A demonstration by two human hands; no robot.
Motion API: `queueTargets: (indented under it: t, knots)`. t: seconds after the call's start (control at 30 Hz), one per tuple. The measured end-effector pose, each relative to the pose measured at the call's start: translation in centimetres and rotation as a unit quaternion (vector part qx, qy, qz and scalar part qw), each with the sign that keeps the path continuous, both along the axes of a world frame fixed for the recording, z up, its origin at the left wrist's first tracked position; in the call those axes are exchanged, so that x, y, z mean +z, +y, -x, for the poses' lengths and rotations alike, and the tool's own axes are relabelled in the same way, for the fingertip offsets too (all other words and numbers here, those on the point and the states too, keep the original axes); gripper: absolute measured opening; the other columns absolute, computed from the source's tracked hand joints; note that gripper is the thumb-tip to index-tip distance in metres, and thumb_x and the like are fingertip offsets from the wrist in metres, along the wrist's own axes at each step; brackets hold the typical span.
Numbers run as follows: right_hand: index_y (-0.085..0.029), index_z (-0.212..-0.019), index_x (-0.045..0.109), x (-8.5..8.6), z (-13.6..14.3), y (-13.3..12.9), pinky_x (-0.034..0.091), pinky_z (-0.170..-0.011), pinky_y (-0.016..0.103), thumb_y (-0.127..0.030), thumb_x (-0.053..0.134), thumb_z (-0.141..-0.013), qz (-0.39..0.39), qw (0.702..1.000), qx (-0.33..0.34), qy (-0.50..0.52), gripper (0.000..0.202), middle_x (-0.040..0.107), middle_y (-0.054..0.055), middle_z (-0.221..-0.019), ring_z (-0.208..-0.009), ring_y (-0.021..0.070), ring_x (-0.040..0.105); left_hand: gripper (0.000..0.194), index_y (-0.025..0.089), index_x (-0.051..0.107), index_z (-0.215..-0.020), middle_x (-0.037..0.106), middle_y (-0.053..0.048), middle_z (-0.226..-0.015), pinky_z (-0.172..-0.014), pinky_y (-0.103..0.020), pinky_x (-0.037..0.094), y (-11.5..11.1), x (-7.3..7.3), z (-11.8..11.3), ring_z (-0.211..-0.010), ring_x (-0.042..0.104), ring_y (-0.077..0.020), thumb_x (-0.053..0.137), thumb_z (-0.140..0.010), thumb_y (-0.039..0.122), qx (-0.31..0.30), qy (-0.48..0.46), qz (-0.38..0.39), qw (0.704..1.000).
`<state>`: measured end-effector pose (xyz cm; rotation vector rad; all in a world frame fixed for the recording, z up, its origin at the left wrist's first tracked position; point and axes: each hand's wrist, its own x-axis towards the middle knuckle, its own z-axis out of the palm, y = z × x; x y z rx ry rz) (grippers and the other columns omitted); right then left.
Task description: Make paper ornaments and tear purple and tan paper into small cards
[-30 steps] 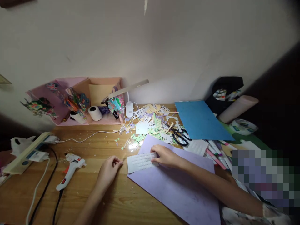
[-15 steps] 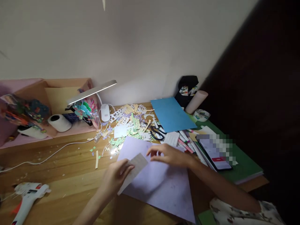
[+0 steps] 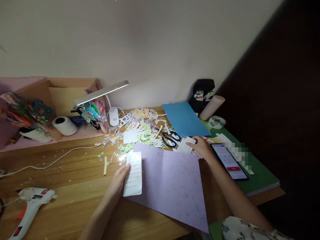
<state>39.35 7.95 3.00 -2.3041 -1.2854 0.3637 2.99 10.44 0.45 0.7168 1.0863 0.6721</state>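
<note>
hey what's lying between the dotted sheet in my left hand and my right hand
The head view shows the purple sheet between the dotted white sheet in your left hand and your right hand.

1. Right sleeve: off-white fabric, scattered with small, dark, grey-green shapes like stars or leaves; its edge looks loose and slightly crumpled.
2. Right hand: bare, with slim fingers; the slender forearm is also bare.
3. Left hand: bare and slim-fingered, with a bare forearm reaching the bottom edge.
</note>
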Motion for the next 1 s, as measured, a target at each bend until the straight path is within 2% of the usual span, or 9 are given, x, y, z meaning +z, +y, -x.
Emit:
queueTargets:
  t: [0.13,0.2,0.3,0.4,0.47,0.53,0.7,0.87,1.0]
  knots:
    - [-0.016,-0.081,0.057,3.6,0.3,-2.8,0.041,-0.057,0.031,-0.040,0.055,-0.076,-0.053,0.998,-0.040,0.017,0.025,0.063,0.010,-0.073,-0.064,0.0217,0.057,0.039,0.015,0.064,-0.096,0.070,-0.009,-0.098,-0.077,-0.034,0.051,-0.2,-0.4,0.0,-0.089,0.066,-0.0240,0.064,-0.069,0.044,0.022,-0.042,-0.009,0.999]
    - [-0.020,-0.087,0.057,5.4,1.5,-4.3,0.043,-0.060,0.034,-0.045,0.058,-0.075,-0.132,0.988,-0.076,0.029,0.028,0.064,0.010,-0.080,-0.068,0.0234,0.058,0.043,0.016,0.062,-0.102,0.067,-0.009,-0.108,-0.085,-0.034,0.048,-0.5,0.1,-0.3,-0.100,0.062,-0.0245,0.063,-0.071,0.045,0.011,-0.055,-0.016,0.998]
    - [-0.024,-0.083,0.056,6.9,5.1,-5.4,0.045,-0.055,0.033,-0.050,0.066,-0.068,-0.201,0.959,-0.052,0.195,0.031,0.062,0.007,-0.074,-0.061,0.0209,0.056,0.051,0.016,0.061,-0.107,0.066,-0.010,-0.109,-0.088,-0.036,0.046,-1.2,1.6,-1.4,-0.106,0.058,-0.0259,0.061,-0.070,0.053,-0.025,-0.059,-0.009,0.998]
    - [-0.021,-0.080,0.055,6.3,10.0,-4.8,0.044,-0.047,0.028,-0.049,0.072,-0.060,-0.096,0.921,0.085,0.368,0.038,0.060,0.001,-0.065,-0.055,0.0175,0.055,0.066,0.016,0.062,-0.106,0.067,-0.012,-0.106,-0.087,-0.039,0.046,-2.3,3.2,-2.9,-0.106,0.058,-0.0290,0.058,-0.064,0.066,-0.094,-0.093,0.017,0.991]
    - [-0.019,-0.078,0.056,5.3,12.8,-3.9,0.045,-0.052,0.026,-0.044,0.069,-0.066,-0.048,0.897,0.183,0.400,0.031,0.059,0.000,-0.068,-0.061,0.0159,0.057,0.069,0.017,0.062,-0.108,0.066,-0.012,-0.107,-0.087,-0.038,0.044,-3.3,4.1,-3.8,-0.107,0.057,-0.0287,0.054,-0.065,0.069,-0.136,-0.126,0.020,0.982]
    - [-0.018,-0.075,0.056,4.3,14.4,-3.3,0.042,-0.054,0.024,-0.041,0.066,-0.071,-0.052,0.903,0.222,0.365,0.025,0.057,-0.002,-0.068,-0.062,0.0136,0.053,0.059,0.019,0.060,-0.111,0.065,-0.008,-0.110,-0.089,-0.035,0.043,-4.3,4.6,-4.3,-0.106,0.057,-0.0259,0.055,-0.071,0.062,-0.146,-0.123,-0.002,0.982]
    - [-0.019,-0.077,0.058,3.0,14.8,-3.2,0.035,-0.053,0.024,-0.037,0.064,-0.073,-0.053,0.942,0.228,0.240,0.020,0.053,-0.002,-0.066,-0.058,0.0122,0.044,0.040,0.021,0.061,-0.105,0.068,-0.004,-0.102,-0.079,-0.029,0.045,-5.6,4.2,-4.5,-0.093,0.060,-0.0218,0.065,-0.072,0.042,-0.134,-0.076,-0.058,0.986]
    - [-0.020,-0.098,0.055,3.1,14.4,-3.0,0.044,-0.063,0.026,-0.037,0.064,-0.073,-0.076,0.934,0.216,0.273,0.031,0.058,0.005,-0.094,-0.072,0.0152,0.050,0.035,0.019,0.062,-0.103,0.068,-0.006,-0.103,-0.081,-0.029,0.045,-5.1,4.6,-4.2,-0.095,0.060,-0.0221,0.065,-0.073,0.038,-0.098,-0.080,-0.098,0.987]
    - [-0.021,-0.103,0.051,2.0,13.9,-2.6,0.045,-0.068,0.028,-0.041,0.057,-0.079,-0.093,0.928,0.216,0.289,0.033,0.056,0.007,-0.101,-0.075,0.0158,0.052,0.041,0.016,0.065,-0.091,0.070,-0.008,-0.094,-0.075,-0.031,0.048,-3.6,5.7,-1.5,-0.086,0.063,-0.0249,0.076,-0.060,0.039,0.024,-0.043,-0.067,0.996]
